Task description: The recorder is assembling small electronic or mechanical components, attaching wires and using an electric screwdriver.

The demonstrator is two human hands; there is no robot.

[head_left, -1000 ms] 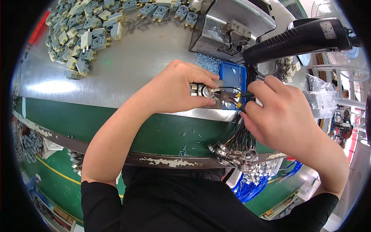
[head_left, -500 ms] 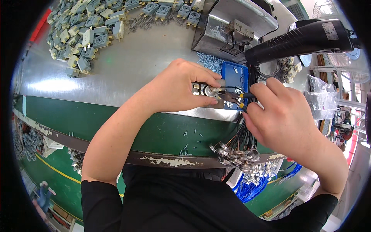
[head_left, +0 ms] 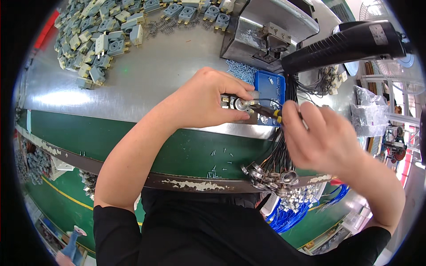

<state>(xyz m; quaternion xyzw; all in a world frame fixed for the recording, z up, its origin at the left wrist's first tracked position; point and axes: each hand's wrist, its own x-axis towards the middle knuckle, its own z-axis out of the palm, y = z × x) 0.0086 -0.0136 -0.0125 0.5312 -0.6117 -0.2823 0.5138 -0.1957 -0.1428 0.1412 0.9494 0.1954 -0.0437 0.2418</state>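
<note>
My left hand (head_left: pixel 211 99) is closed over the metal bench top, thumb and fingers pinching a small switch-like part with a round silver cap (head_left: pixel 241 104) and brass terminals. A thin dark wire (head_left: pixel 267 99) runs from beside that part toward my right hand. Closed around the handles of a pair of pliers (head_left: pixel 265 110) with yellow and dark grips, my right hand (head_left: pixel 320 135) is slightly blurred. The jaws point left and reach the right side of the part; whether they grip it is too small to tell.
A blue tray (head_left: pixel 277 80) with small metal pieces lies behind the pliers, beside a pile of screws (head_left: pixel 241 71). A black power screwdriver (head_left: pixel 341 48) and a metal fixture (head_left: pixel 262 33) stand behind. Grey housings (head_left: pixel 106 44) heap at back left; wired metal rings (head_left: pixel 270 177) hang over the front edge.
My right hand has shifted a little right and turned, and the pliers' handles now sit closer together. The left hand stays put with the part. A person at lower left has moved.
</note>
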